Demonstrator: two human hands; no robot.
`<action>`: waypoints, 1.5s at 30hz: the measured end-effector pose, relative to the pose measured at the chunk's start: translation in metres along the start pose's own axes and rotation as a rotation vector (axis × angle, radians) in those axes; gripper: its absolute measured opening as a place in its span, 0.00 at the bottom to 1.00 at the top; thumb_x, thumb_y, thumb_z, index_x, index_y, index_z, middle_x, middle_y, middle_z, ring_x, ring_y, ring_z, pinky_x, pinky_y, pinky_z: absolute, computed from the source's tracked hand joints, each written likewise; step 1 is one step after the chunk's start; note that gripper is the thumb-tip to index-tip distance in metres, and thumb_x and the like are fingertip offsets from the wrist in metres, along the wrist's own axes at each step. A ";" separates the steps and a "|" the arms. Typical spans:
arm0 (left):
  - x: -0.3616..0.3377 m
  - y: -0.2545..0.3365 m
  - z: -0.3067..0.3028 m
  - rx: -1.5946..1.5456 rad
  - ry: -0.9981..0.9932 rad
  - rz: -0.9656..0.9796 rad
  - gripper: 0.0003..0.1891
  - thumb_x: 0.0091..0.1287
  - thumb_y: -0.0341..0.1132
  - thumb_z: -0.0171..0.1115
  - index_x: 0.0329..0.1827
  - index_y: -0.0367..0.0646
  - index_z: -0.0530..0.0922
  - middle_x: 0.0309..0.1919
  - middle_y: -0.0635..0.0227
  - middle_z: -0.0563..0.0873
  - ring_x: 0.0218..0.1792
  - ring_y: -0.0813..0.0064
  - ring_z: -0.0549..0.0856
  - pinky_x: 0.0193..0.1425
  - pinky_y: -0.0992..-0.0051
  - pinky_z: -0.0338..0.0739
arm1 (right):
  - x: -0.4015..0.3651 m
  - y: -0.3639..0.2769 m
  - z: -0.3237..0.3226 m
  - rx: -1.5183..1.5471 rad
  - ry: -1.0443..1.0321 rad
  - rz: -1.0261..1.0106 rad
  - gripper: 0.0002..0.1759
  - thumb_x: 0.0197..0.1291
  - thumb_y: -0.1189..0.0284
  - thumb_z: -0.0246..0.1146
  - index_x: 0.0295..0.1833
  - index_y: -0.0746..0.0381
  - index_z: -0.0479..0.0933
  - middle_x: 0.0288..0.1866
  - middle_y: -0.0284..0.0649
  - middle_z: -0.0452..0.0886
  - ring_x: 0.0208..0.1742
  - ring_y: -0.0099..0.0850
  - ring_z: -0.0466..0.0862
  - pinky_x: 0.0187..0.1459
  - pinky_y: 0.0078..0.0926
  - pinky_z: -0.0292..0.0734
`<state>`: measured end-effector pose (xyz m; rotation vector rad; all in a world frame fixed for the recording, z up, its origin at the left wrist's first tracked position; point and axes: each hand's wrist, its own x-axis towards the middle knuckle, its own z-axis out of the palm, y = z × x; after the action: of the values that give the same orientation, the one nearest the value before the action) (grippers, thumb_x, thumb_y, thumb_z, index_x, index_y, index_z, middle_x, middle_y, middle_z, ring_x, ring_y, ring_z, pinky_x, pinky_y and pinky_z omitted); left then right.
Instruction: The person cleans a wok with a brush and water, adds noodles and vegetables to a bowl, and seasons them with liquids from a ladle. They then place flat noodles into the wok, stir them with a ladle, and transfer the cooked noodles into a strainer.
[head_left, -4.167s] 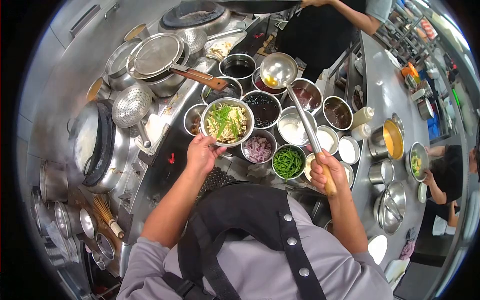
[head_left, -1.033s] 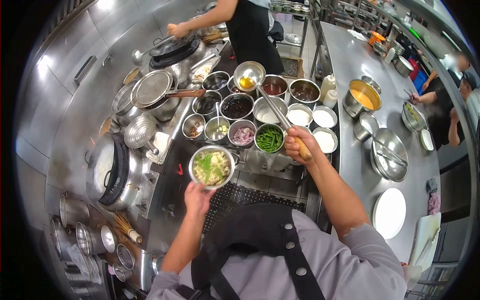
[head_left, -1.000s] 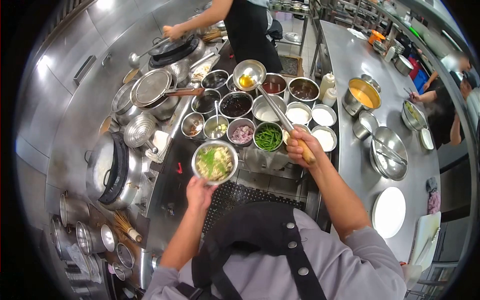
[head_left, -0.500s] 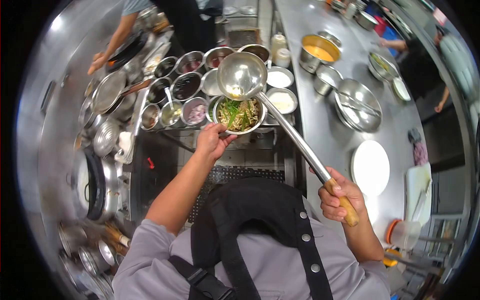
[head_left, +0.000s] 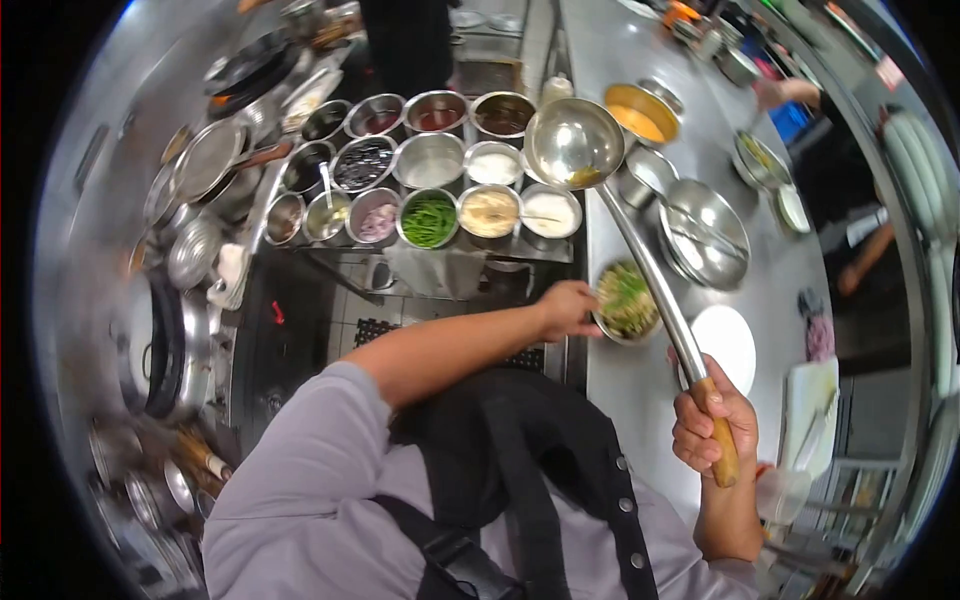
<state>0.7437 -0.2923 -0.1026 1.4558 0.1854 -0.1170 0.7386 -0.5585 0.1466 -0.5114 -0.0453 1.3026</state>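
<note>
My right hand point(head_left: 715, 425) is wrapped around the wooden handle of a long steel ladle point(head_left: 650, 275). The ladle's bowl points away from me, with a little yellowish liquid at its bottom. At the left edge of the steel counter, my left hand point(head_left: 572, 310) grips the rim of a metal bowl point(head_left: 625, 340). Pale strands like bean sprouts and cut green stalks point(head_left: 630, 297) fill that bowl. The ladle's shaft passes in front of its right side. A white oval plate point(head_left: 725, 345) lies just beyond, partly behind my right hand.
To the left, a rack holds several steel containers, including chopped greens point(head_left: 429, 221) and dark sauces. On the counter stand a pot of orange liquid point(head_left: 645, 118) and stacked mixing bowls point(head_left: 703, 235). A co-worker's arm point(head_left: 865, 260) shows at right; another person stands at the back.
My left hand has carried the filled bowl from above the container rack rightward to the counter. The ladle has shifted right too, still in my right hand.
</note>
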 end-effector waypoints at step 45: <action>-0.952 -0.210 -0.193 -0.089 2.447 -1.439 0.41 0.51 0.40 0.76 0.65 0.40 0.63 0.61 0.32 0.74 0.63 0.34 0.75 0.68 0.52 0.72 | 0.615 0.641 0.360 -1.993 -1.404 -0.136 0.32 0.56 0.76 0.65 0.69 0.57 0.74 0.32 0.47 0.81 0.26 0.30 0.81 0.31 0.32 0.79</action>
<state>-0.2405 -0.1556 -0.1412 0.2462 3.0098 0.5814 0.2163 0.2418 0.0660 -1.0108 -2.6341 0.8170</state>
